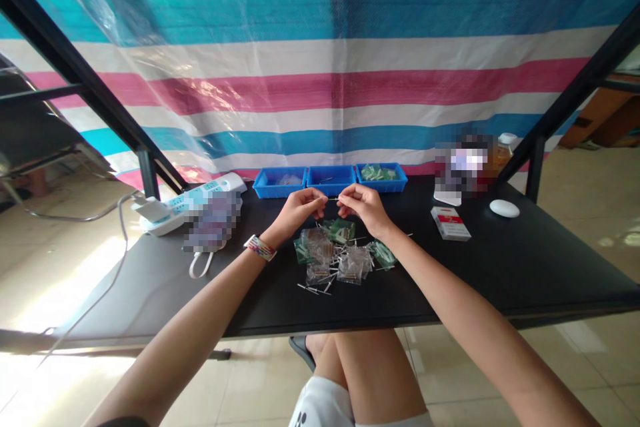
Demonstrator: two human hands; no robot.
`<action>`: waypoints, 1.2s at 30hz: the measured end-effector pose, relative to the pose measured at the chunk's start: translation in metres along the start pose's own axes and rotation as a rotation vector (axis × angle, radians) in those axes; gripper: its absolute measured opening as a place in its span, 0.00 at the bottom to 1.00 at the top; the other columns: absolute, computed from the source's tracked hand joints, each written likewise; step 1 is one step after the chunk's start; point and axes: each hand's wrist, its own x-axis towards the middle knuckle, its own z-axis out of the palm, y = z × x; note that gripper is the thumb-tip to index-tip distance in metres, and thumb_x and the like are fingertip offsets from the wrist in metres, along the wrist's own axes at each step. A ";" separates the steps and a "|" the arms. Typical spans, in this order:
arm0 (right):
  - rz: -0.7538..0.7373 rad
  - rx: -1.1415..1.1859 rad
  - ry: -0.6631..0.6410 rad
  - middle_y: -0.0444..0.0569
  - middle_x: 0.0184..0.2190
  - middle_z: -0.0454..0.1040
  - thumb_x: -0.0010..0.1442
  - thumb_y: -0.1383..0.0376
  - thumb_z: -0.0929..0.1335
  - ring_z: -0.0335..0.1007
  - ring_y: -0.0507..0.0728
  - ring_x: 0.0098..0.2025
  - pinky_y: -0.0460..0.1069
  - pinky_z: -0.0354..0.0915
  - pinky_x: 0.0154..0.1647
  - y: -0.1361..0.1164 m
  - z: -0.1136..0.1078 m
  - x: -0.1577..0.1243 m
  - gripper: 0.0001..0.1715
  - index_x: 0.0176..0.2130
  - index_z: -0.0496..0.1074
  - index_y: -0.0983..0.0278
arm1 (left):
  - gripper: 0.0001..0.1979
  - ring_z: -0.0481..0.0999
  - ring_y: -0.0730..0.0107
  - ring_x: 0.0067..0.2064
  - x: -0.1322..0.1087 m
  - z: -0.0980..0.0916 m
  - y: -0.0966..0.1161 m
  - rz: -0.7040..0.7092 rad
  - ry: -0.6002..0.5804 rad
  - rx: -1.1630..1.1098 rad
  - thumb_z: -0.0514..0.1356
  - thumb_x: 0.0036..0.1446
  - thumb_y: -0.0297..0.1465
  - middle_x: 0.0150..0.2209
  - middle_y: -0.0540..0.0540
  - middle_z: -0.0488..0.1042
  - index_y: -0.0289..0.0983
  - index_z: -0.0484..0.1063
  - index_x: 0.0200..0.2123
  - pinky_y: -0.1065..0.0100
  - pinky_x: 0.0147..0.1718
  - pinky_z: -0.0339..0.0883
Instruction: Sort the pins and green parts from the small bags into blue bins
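Note:
My left hand [301, 205], with a woven bracelet at the wrist, and my right hand [366, 207] meet above the middle of the black table. Between their pinched fingertips runs a thin metal pin [333, 199], its ends hidden by the fingers. Below the hands lies a pile of small clear bags [354, 263] and green bags [384, 255] with small parts inside. Loose metal pins [314, 289], rivet-like in shape, are scattered among and in front of the bags.
Behind the hands stand three joined blue bins: a left bin [280, 192] with clear bags, a middle bin [331, 191] with a thin piece, a right bin [383, 185] with green bags. A power strip [200, 200] lies left; a cigarette box [451, 224] and white mouse [505, 208] right.

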 end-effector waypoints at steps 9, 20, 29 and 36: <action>-0.041 -0.030 0.009 0.42 0.27 0.76 0.49 0.56 0.80 0.76 0.53 0.26 0.48 0.75 0.29 0.004 0.002 0.000 0.19 0.32 0.73 0.62 | 0.23 0.76 0.70 0.28 0.001 -0.001 -0.001 -0.056 -0.002 -0.029 0.69 0.57 0.51 0.28 0.47 0.76 0.35 0.75 0.32 0.68 0.29 0.69; -0.040 -0.053 0.016 0.40 0.26 0.74 0.51 0.57 0.78 0.75 0.52 0.24 0.47 0.73 0.27 0.001 0.004 -0.001 0.16 0.33 0.73 0.62 | 0.15 0.76 0.70 0.30 -0.002 0.001 0.004 -0.023 -0.021 -0.027 0.70 0.55 0.41 0.29 0.49 0.74 0.35 0.75 0.33 0.70 0.30 0.69; -0.052 0.009 0.120 0.40 0.24 0.73 0.50 0.60 0.77 0.75 0.53 0.24 0.48 0.76 0.27 0.002 0.003 0.005 0.13 0.31 0.72 0.62 | 0.09 0.74 0.69 0.29 0.000 -0.009 0.002 0.009 -0.004 0.089 0.65 0.55 0.34 0.30 0.49 0.75 0.35 0.78 0.37 0.70 0.29 0.66; -0.273 -0.371 0.311 0.47 0.34 0.81 0.57 0.55 0.73 0.73 0.52 0.20 0.47 0.68 0.21 -0.004 -0.020 0.047 0.13 0.37 0.79 0.62 | 0.13 0.77 0.65 0.35 0.003 -0.033 -0.003 0.143 -0.154 0.619 0.61 0.52 0.27 0.37 0.44 0.82 0.39 0.86 0.37 0.68 0.34 0.67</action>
